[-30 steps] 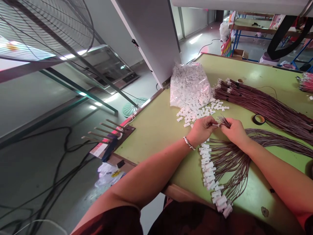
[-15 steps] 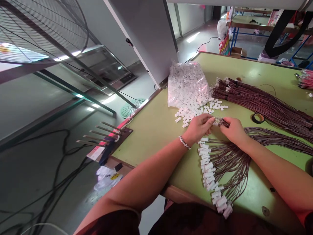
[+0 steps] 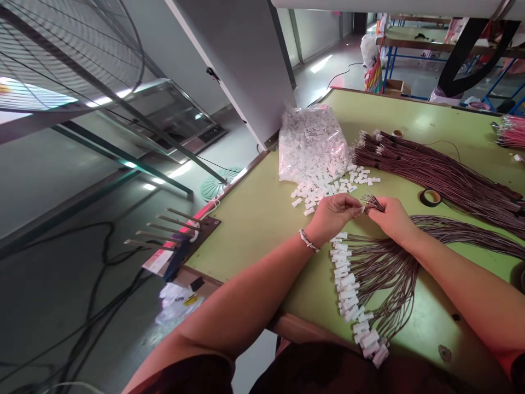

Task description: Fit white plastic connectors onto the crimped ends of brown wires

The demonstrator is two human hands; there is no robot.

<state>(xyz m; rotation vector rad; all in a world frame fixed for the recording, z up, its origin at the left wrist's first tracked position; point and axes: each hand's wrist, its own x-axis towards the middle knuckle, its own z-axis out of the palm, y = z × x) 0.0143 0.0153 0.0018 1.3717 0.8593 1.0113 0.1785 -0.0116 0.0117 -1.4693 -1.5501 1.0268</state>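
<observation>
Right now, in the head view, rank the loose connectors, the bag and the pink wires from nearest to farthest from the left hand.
1. Loose connectors, just beyond the left hand.
2. Bag, behind them.
3. Pink wires, far right edge.

Workshop interior: a green-topped worktable (image 3: 254,219) stands beside a grey column (image 3: 241,60); a wire fan guard (image 3: 61,49) at upper left; black cables (image 3: 96,273) across the glossy grey floor (image 3: 49,180), which reflects bright light; further blue-legged tables (image 3: 410,38) behind.

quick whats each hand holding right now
Left hand: closed, pinching a small white connector.
Right hand: closed on the tips of a brown wire bundle.
</observation>
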